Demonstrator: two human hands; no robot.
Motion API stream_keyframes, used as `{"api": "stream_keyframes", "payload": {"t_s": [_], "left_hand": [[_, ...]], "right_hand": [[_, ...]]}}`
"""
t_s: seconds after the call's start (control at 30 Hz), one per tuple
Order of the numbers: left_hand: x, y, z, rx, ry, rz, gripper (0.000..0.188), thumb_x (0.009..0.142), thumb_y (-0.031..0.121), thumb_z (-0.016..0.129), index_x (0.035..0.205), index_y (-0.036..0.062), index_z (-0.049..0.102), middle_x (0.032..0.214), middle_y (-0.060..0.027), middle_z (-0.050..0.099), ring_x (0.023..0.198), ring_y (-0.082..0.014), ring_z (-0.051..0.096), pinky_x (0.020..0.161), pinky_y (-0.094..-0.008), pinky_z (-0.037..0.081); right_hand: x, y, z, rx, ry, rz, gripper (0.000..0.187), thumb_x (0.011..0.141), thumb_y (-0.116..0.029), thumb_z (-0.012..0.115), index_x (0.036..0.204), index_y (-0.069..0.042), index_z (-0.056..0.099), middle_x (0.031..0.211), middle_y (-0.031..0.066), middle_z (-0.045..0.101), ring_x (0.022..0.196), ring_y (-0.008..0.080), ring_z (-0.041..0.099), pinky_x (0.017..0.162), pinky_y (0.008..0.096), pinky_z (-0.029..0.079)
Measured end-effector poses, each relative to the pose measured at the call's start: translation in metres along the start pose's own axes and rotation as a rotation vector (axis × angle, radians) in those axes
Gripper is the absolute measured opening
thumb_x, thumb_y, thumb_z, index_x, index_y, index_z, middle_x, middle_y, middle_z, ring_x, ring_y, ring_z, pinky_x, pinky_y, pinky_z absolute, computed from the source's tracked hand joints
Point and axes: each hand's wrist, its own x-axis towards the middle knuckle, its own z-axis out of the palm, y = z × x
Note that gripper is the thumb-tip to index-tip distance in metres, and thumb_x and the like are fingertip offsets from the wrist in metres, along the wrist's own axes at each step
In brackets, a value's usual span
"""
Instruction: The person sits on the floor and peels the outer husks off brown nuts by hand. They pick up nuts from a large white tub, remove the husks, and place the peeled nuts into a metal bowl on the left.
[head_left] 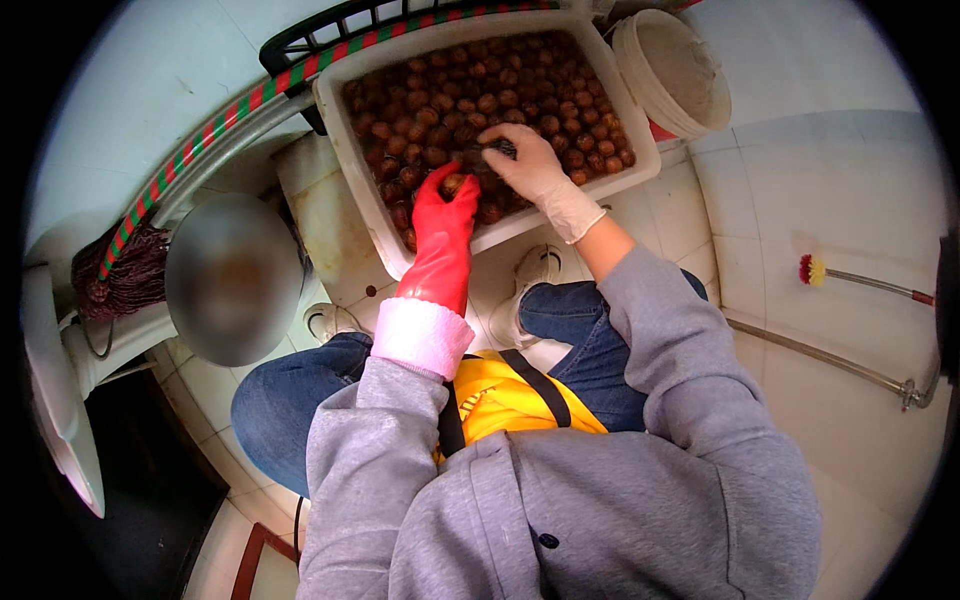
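Note:
A white plastic tub (356,190) full of brown walnuts (487,103) in dark water stands in front of me. My left hand (447,215), in a long red rubber glove, is closed around a walnut (453,184) near the tub's front side. Just right of it is my right hand (530,168), in a thin whitish glove. Its fingers are curled over a dark, wiry scrubbing pad (503,148), partly hidden by the fingers. Both hands are close together above the walnuts, and the pad is close to the held walnut.
A whitish bucket (675,75) stands beyond the tub's right corner. Along the left runs a red-and-green striped pole (215,128), with a dark red mop head (122,270) below. A black plastic crate (335,30) is behind the tub. A metal pipe (820,357) lines the right wall.

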Motion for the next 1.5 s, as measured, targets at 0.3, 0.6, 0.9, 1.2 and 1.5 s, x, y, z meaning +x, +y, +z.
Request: {"api": "stream_keyframes", "payload": {"t_s": [0.3, 0.6, 0.9, 1.2, 1.5], "left_hand": [[-0.01, 0.012, 0.012, 0.267, -0.103, 0.147, 0.042, 0.086, 0.008, 0.067, 0.126, 0.0042, 0.056, 0.111, -0.0096, 0.064, 0.094, -0.0161, 0.062, 0.082, -0.0284, 0.051], [-0.013, 0.018, 0.005, -0.072, 0.019, -0.067, 0.04, 0.086, 0.022, 0.072, 0.121, 0.0087, 0.061, 0.098, -0.0114, 0.069, 0.084, -0.0189, 0.066, 0.078, -0.0317, 0.052], [-0.013, 0.01, 0.0, 0.294, 0.083, -0.011, 0.044, 0.081, 0.029, 0.072, 0.119, 0.0092, 0.062, 0.106, -0.0182, 0.069, 0.096, -0.0293, 0.067, 0.082, -0.0361, 0.051], [-0.011, 0.007, 0.007, 0.265, 0.03, 0.124, 0.039, 0.084, 0.025, 0.072, 0.117, 0.0061, 0.063, 0.097, -0.0117, 0.069, 0.087, -0.02, 0.066, 0.079, -0.0307, 0.051], [-0.006, 0.005, 0.016, 0.205, 0.039, -0.002, 0.045, 0.082, 0.027, 0.073, 0.12, 0.0047, 0.061, 0.1, -0.015, 0.069, 0.09, -0.0226, 0.066, 0.082, -0.032, 0.051]], "right_hand": [[0.003, 0.009, 0.0, -0.409, -0.023, -0.046, 0.021, 0.082, -0.016, 0.066, 0.101, -0.01, 0.067, 0.099, 0.0164, 0.062, 0.099, 0.0362, 0.058, 0.086, 0.0428, 0.048], [-0.004, 0.031, 0.004, -0.428, 0.085, 0.256, 0.038, 0.081, -0.019, 0.071, 0.115, -0.007, 0.061, 0.111, 0.0215, 0.06, 0.108, 0.0376, 0.056, 0.091, 0.0439, 0.048], [-0.002, -0.026, -0.001, 0.048, -0.233, -0.108, 0.033, 0.076, -0.026, 0.069, 0.104, -0.009, 0.067, 0.111, 0.0175, 0.062, 0.106, 0.0345, 0.058, 0.091, 0.0409, 0.048], [0.002, 0.022, 0.005, -0.357, 0.02, 0.028, 0.023, 0.082, -0.018, 0.065, 0.103, -0.009, 0.066, 0.105, 0.0175, 0.06, 0.101, 0.0372, 0.058, 0.085, 0.0449, 0.049], [-0.003, 0.035, 0.001, -0.237, -0.073, 0.151, 0.031, 0.08, -0.022, 0.066, 0.109, -0.012, 0.066, 0.118, 0.0159, 0.059, 0.105, 0.0352, 0.058, 0.09, 0.0427, 0.049]]}}
